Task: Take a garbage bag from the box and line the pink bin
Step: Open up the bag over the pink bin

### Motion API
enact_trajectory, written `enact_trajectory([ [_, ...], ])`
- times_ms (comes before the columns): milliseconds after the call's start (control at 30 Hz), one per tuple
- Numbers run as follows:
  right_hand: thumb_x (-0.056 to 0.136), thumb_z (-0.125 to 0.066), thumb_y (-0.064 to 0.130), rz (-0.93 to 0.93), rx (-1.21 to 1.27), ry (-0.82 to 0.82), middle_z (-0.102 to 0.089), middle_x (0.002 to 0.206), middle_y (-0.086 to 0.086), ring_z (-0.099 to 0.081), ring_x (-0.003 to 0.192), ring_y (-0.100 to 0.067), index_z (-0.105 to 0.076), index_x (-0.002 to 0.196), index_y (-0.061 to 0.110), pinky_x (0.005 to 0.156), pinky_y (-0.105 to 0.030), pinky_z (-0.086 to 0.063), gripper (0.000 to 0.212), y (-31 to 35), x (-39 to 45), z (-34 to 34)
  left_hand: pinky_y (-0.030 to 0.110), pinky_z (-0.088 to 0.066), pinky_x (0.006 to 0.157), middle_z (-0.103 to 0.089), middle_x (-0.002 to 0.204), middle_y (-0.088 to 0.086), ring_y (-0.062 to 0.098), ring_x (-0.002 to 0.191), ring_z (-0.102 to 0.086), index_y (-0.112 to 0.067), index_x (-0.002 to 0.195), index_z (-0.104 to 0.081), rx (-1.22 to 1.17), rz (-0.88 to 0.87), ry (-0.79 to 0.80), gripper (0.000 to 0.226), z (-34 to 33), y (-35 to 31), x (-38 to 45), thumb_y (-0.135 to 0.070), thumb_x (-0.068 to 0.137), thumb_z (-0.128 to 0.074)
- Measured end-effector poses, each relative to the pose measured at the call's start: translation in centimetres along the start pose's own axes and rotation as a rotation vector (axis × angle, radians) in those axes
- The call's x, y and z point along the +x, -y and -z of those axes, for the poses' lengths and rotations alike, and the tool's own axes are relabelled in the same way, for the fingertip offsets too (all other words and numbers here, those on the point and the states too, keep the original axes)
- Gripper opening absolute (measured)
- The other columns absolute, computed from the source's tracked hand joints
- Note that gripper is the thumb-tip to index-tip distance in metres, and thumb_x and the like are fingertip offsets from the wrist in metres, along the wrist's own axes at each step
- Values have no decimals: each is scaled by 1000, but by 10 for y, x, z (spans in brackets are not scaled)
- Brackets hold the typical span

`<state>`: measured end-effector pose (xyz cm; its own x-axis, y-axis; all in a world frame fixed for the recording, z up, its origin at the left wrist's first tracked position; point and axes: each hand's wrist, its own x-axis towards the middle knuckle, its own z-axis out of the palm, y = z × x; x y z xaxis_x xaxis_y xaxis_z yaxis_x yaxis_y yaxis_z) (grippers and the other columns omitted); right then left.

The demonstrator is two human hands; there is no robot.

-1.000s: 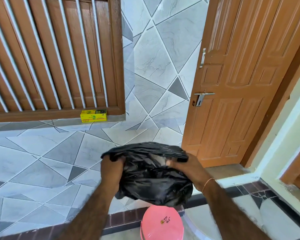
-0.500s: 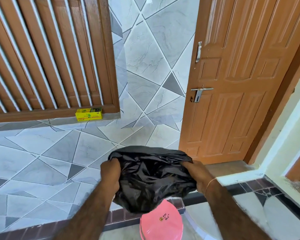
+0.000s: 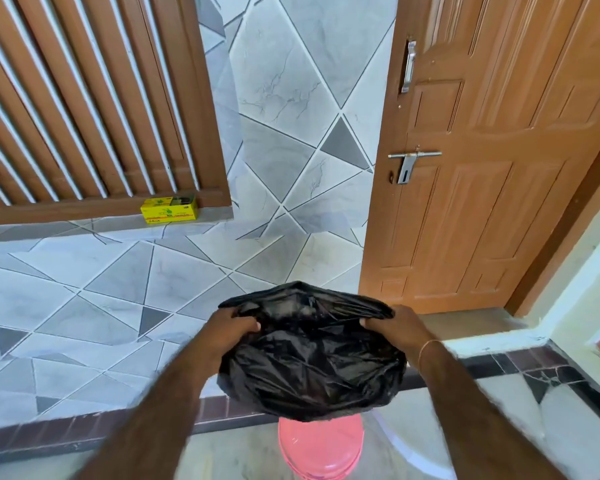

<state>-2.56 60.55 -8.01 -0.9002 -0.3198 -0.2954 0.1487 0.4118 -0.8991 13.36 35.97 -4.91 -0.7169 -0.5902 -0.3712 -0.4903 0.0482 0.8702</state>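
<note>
A black garbage bag [image 3: 312,362] hangs puffed out between my two hands, its mouth stretched wide. My left hand [image 3: 227,332] grips the bag's left rim and my right hand [image 3: 392,329] grips the right rim. Directly below the bag stands the pink bin [image 3: 321,448] on the floor; the bag's bottom covers the bin's top edge. The yellow garbage bag box [image 3: 169,210] sits on the window ledge, far left of the bag.
A brown barred window [image 3: 84,98] fills the upper left above a tiled wall [image 3: 284,98]. A closed wooden door [image 3: 499,150] with a metal latch stands to the right. A dark tile border runs along the floor beside the bin.
Both hands have lowered the bag toward the pink bin and its mouth is spread wider; the bag now overlaps more of the bin. The view has shifted slightly.
</note>
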Motion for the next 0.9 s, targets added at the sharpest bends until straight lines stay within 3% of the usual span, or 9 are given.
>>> enact_trajectory([
  [100, 85, -65, 10, 157, -123, -107, -71, 97, -11, -65, 93, -31, -68, 97, 12, 87, -38, -53, 13, 17, 14, -11, 41, -47, 101, -68, 112, 7, 29, 101, -64, -17, 121, -66, 127, -127, 96, 46, 3, -5, 18, 0, 79, -56],
  [267, 88, -52, 15, 148, -625, -383, -66, 101, -23, -63, 94, -43, -51, 109, 7, 76, -40, -48, 22, 23, 32, -38, 44, -53, 84, -53, 109, 6, 35, 94, -62, -34, 118, -45, 869, -448, -263, 35, 10, 16, 48, -18, 87, -46],
  [367, 82, -72, 23, -59, -199, -273, -69, 100, -21, -66, 88, -36, -58, 103, 0, 71, -34, -52, 34, 16, 43, -48, 39, -52, 82, -59, 100, 6, 33, 92, -62, -22, 94, -56, 814, -376, -234, 20, 13, 22, 71, -9, 82, -47],
  [500, 88, -60, -5, -234, 444, 13, -69, 108, -25, -68, 89, -34, -61, 114, -9, 70, -33, -57, 27, 21, 60, -65, 32, -46, 94, -64, 122, 9, 30, 109, -61, -17, 113, -67, 778, -274, 55, 29, 20, 26, 110, -16, 86, -55],
  [567, 86, -51, -11, -25, 174, -169, -68, 102, -17, -65, 86, -31, -63, 107, -1, 73, -27, -54, 26, 29, 65, -67, 30, -42, 95, -61, 128, 10, 31, 115, -59, -16, 121, -62, 728, -319, 146, 31, 24, 16, 123, -25, 93, -53],
  [667, 83, -44, 0, 266, -370, -579, -66, 93, -17, -60, 84, -36, -59, 109, 9, 77, -40, -51, 32, 30, 65, -64, 41, -48, 91, -54, 133, 4, 32, 109, -61, -25, 132, -48, 594, -486, -235, 44, 31, 14, 140, -28, 89, -55],
  [700, 83, -43, 7, 264, -492, -563, -66, 93, -19, -60, 83, -39, -57, 110, 7, 74, -43, -49, 31, 23, 66, -64, 45, -51, 88, -51, 135, 4, 32, 105, -61, -28, 137, -40, 674, -494, -305, 47, 30, 17, 141, -29, 91, -51],
  [833, 87, -48, 11, -83, -904, -158, -67, 108, -22, -62, 100, -42, -62, 101, 8, 84, -41, -50, 20, -25, 70, -67, 44, -50, 96, -56, 135, 6, 29, 114, -61, -29, 133, -45, 1083, -201, 253, 47, 25, 77, 157, -48, 89, -46],
  [900, 83, -55, 9, -131, -738, -229, -67, 101, -19, -62, 97, -40, -61, 90, 9, 83, -38, -49, 10, -37, 73, -65, 44, -47, 101, -51, 139, 3, 30, 117, -59, -27, 137, -42, 896, -258, 72, 53, 26, 85, 161, -42, 87, -53],
])
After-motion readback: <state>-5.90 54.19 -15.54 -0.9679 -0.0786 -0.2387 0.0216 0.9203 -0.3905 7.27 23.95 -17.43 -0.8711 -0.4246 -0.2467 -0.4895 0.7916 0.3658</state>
